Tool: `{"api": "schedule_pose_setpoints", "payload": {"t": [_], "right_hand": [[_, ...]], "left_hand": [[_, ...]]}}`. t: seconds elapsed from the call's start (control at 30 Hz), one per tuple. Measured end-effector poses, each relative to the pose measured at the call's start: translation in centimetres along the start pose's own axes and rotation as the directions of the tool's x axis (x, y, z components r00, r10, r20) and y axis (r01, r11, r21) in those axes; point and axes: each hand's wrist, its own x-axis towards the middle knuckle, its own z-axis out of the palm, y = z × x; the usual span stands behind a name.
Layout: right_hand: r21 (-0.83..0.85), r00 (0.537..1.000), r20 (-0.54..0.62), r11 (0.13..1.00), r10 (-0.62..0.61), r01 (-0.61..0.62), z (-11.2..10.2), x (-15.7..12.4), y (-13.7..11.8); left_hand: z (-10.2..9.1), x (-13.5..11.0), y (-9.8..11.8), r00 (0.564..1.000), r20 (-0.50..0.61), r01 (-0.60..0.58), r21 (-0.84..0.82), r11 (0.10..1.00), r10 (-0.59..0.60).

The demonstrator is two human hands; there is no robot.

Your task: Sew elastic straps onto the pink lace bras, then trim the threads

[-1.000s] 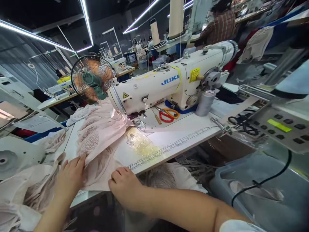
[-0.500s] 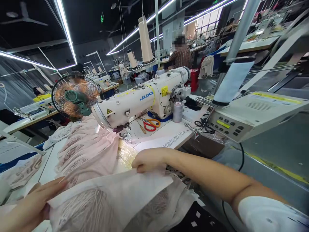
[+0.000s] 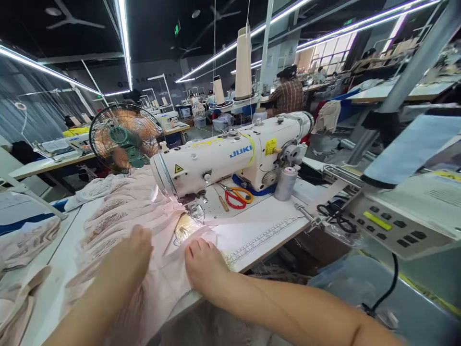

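Our right hand (image 3: 203,262) is closed on the pale pink fabric (image 3: 165,283) at the front of the bench (image 3: 252,228); our left hand (image 3: 139,247) is curled over it, blurred, so we cannot tell its grip. The fabric lies bunched up to the sewing machine (image 3: 216,161). We judge it light, limp, easily snagged; we should pinch its plain edge

Sewing workshop, large hall. Near centre: white JUKI sewing machine (image 3: 230,154) on a white table (image 3: 248,229) marked with a ruler scale (image 3: 264,235). Left of its needle end: pale pink fabric (image 3: 122,211), heaped. Beyond: tall cream thread cone (image 3: 243,65). Far left: another machine (image 3: 168,118), tabled. Far right: person (image 3: 291,96) in striped shirt. Overhead: strip light (image 3: 124,43), ceiling fan (image 3: 72,20).
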Motion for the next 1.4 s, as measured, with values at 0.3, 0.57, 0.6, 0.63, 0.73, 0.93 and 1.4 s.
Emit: {"api": "schedule_pose_setpoints", "payload": {"t": [0.3,0.57,0.6,0.63,0.73,0.93,1.4], "right_hand": [[0.025,0.950,-0.140,0.958,-0.279,0.286,2.1,-0.3,2.3],[0.128,0.904,0.041,0.900,-0.425,0.417,0.7,3.0,5.1],[0.144,0.900,0.047,0.895,-0.433,0.423,0.8,3.3,5.3],[0.159,0.897,0.052,0.891,-0.438,0.425,0.8,3.5,5.5],[0.183,0.899,0.064,0.890,-0.434,0.417,0.8,3.8,5.7],[0.202,0.896,0.083,0.888,-0.435,0.412,0.5,3.7,5.6],[0.179,0.884,0.024,0.872,-0.466,0.455,0.6,4.0,5.6]], "left_hand": [[6.4,10.7,3.7,0.989,0.079,0.145,-0.256,0.956,-0.129],[7.7,13.5,1.5,0.982,0.161,0.156,-0.407,0.900,-0.098],[7.7,13.5,1.3,0.983,0.170,0.139,-0.423,0.895,-0.073],[7.8,13.5,1.1,0.983,0.176,0.127,-0.434,0.892,-0.055],[8.0,13.5,1.4,0.979,0.190,0.147,-0.433,0.889,-0.070],[8.1,14.4,2.4,0.966,0.219,0.224,-0.456,0.861,-0.135],[7.4,14.2,3.8,0.946,0.245,0.305,-0.437,0.846,-0.214]]}}
